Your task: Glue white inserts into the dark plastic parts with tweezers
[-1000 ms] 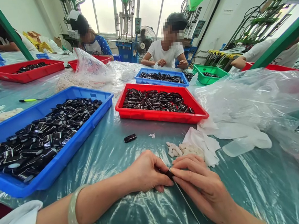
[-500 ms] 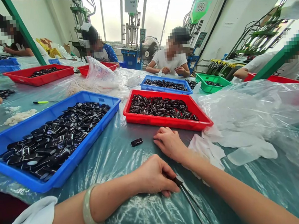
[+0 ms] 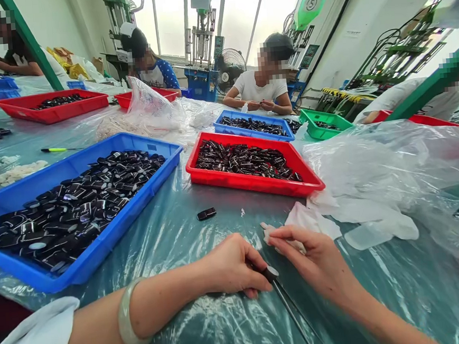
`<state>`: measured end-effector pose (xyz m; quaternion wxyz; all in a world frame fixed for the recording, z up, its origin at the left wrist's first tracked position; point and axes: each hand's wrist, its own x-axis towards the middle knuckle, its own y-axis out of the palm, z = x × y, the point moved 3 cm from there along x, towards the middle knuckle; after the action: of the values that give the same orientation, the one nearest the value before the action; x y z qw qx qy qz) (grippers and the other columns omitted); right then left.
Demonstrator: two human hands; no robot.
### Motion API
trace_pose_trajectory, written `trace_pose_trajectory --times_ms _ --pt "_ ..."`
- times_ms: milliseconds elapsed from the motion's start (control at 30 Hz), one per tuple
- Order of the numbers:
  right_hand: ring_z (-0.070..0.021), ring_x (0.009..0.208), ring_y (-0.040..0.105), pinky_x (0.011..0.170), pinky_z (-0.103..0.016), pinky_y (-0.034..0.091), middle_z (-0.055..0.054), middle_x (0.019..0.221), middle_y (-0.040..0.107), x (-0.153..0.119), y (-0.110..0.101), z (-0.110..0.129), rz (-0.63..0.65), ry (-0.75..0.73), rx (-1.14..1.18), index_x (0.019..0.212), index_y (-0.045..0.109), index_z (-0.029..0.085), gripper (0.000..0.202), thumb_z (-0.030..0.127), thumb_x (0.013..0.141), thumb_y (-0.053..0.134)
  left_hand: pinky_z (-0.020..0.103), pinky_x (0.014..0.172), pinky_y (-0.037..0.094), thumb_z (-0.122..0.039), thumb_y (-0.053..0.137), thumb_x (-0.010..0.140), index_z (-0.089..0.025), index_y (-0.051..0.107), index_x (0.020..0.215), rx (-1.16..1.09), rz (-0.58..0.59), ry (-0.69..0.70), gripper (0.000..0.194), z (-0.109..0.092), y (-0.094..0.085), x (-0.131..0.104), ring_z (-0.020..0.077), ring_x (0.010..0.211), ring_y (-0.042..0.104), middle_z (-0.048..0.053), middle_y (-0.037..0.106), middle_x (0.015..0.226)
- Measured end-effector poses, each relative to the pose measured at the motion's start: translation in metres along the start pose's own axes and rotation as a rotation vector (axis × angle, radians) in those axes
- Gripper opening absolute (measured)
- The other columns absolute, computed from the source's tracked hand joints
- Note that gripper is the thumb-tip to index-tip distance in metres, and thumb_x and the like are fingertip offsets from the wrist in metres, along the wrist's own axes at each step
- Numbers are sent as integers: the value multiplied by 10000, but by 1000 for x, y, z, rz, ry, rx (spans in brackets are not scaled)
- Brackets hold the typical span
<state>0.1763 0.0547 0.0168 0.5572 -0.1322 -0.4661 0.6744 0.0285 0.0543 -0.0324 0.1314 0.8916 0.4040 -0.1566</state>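
Note:
My left hand [image 3: 235, 267] is closed round a small black piece [image 3: 265, 271] whose pale oval end shows past the fingertips. Metal tweezers [image 3: 290, 306] stretch from beside that piece toward the lower right; whether the fingers also grip them I cannot tell. To the right, my right hand [image 3: 313, 255] pinches a small whitish scrap [image 3: 266, 229] between thumb and fingers, a little above the left fingertips. One loose black piece [image 3: 206, 214] lies on the plastic sheet beyond both hands. Behind the right hand is a crumpled white cloth [image 3: 313, 221].
A blue tray [image 3: 138, 221] at left and a red tray [image 3: 254, 187] ahead hold many black pieces. Clear plastic bags [image 3: 396, 164] and a translucent bottle [image 3: 365, 235] lie at right. Co-workers sit across the table behind more trays. A green post [image 3: 429, 79] slants at right.
My right hand has drawn back from near the red tray toward my left hand and now pinches a whitish scrap. A tiny white bit shows on the sheet. The view has shifted slightly.

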Motion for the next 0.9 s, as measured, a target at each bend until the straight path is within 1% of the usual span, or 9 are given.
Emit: trace_pose_trajectory --times_ms 67,167,267,400,600,767,900 --pt "-150 621 614 546 -249 473 -10 694 659 -9 -1 -5 -21 4 46 774 621 199 144 236 847 503 176 391 385 -214 714 530 -122 639 654 10 4 -3 172 -1 0 0 91 412 528 -41 545 444" --pt "-163 662 612 584 -273 481 -22 715 657 -12 3 -9 -26 -15 121 731 620 201 135 204 825 524 173 386 377 -228 732 510 -118 610 639 -1 3 -20 209 -3 1 -1 92 409 525 -41 537 437" --pt "-159 686 613 643 -292 491 -18 733 662 -9 6 -6 -8 -47 200 706 636 212 147 183 813 540 170 392 385 -214 727 516 -120 582 615 -8 0 -27 199 -6 2 -4 84 405 518 -42 537 433" --pt "-154 711 625 724 -307 490 -13 768 678 -10 4 1 -6 -52 280 754 667 224 142 166 810 551 157 388 372 -189 701 554 -123 583 598 24 15 -14 142 -8 3 -6 74 400 508 -41 538 432" --pt "-151 660 616 607 -263 485 -15 711 658 -19 3 2 -21 30 356 772 662 213 105 179 810 571 161 402 387 -195 695 570 -123 605 624 42 28 1 127 -7 2 -5 79 412 520 -42 541 438" --pt "-147 676 620 623 -262 495 -3 724 662 -24 2 6 -4 28 441 762 667 226 108 156 798 593 161 400 403 -198 696 567 -128 624 663 27 23 8 140 -3 0 -2 87 427 534 -49 536 441" --pt "-151 692 627 627 -268 511 -1 744 666 -26 0 13 3 0 499 793 694 253 156 128 788 601 168 416 424 -210 697 573 -125 656 697 15 37 19 156 0 0 -1 83 427 533 -43 548 452"
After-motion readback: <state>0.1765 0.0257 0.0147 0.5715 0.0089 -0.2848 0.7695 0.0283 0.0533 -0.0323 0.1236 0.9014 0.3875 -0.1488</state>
